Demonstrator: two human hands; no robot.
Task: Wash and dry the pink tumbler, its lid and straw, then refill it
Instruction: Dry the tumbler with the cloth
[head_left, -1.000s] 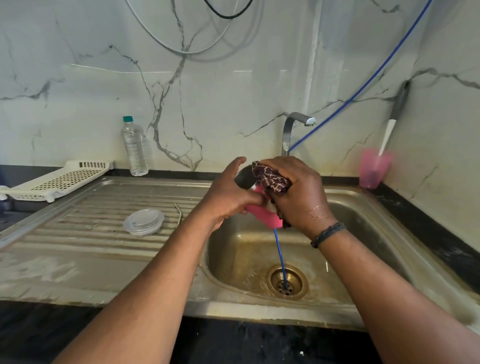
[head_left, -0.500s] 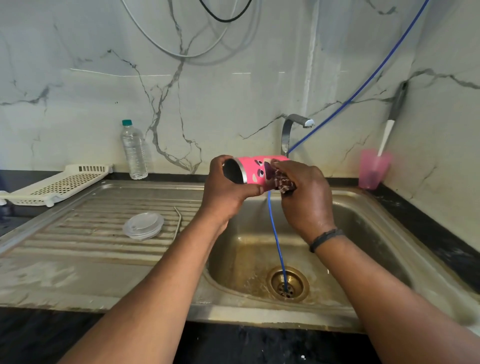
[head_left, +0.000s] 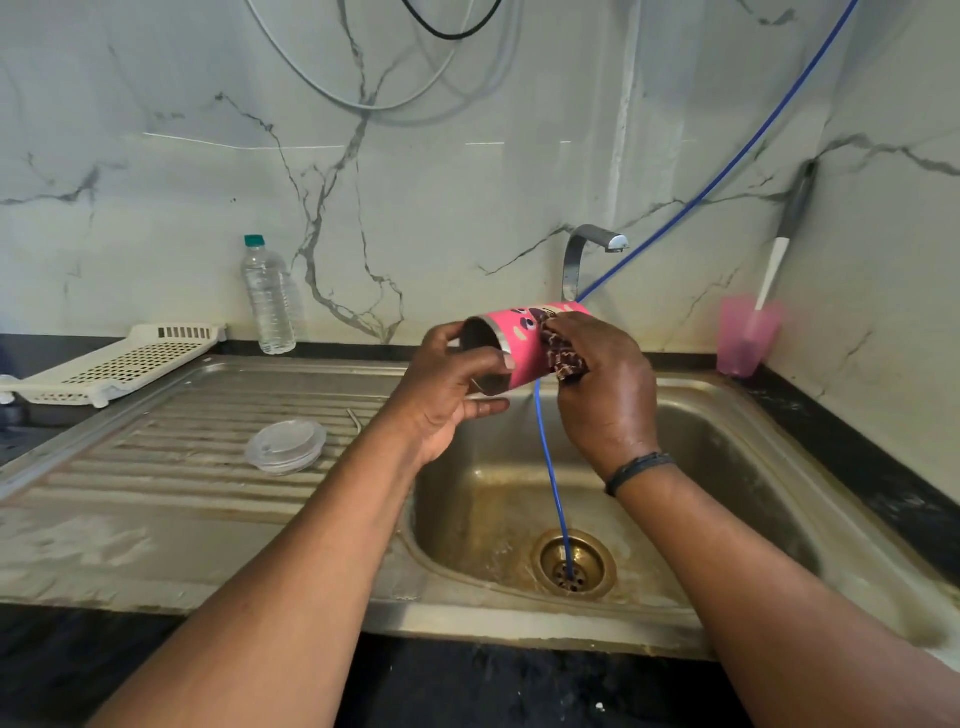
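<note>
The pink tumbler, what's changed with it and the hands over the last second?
The pink tumbler went from tilted down under the cloth to lying sideways, mouth to the left. The left hand holds its rim end; the right hand slid the patterned cloth off the mouth toward the base. The clear lid and metal straw stayed on the drainboard.

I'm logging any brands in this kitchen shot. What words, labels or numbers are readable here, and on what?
No text can be read.
Tumbler: only cartoon-like shapes printed on the pink side, no letters visible.
Bottle: clear with a green cap, no legible label.
Pink cup: blurred, no print visible.
Lid on the drainboard: clear, no marking to be made out.
</note>
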